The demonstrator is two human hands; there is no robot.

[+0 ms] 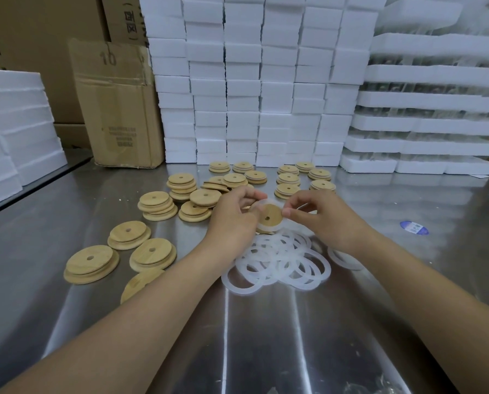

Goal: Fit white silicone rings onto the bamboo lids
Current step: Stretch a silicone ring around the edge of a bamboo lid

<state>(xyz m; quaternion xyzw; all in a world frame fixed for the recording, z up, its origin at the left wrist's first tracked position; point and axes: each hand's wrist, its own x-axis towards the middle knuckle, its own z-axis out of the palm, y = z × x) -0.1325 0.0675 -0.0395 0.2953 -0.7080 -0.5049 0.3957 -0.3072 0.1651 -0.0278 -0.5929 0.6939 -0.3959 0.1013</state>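
Two hands are holding one round bamboo lid with a white silicone ring at its rim, above a shiny steel table.

The left hand (231,214) is gripping the round bamboo lid with a centre hole (269,215) from its left edge, fingers curled around it, while the right hand (320,214) is pinching the white silicone ring (274,228) against the lid's right edge with thumb and fingertips. Just below the hands, a loose heap of white silicone rings (280,263) is lying on the steel table (266,336). Bare bamboo lids in low stacks (158,206) are sitting to the left, and more lids (288,177) are standing behind the hands, in front of stacked white foam blocks (254,81).
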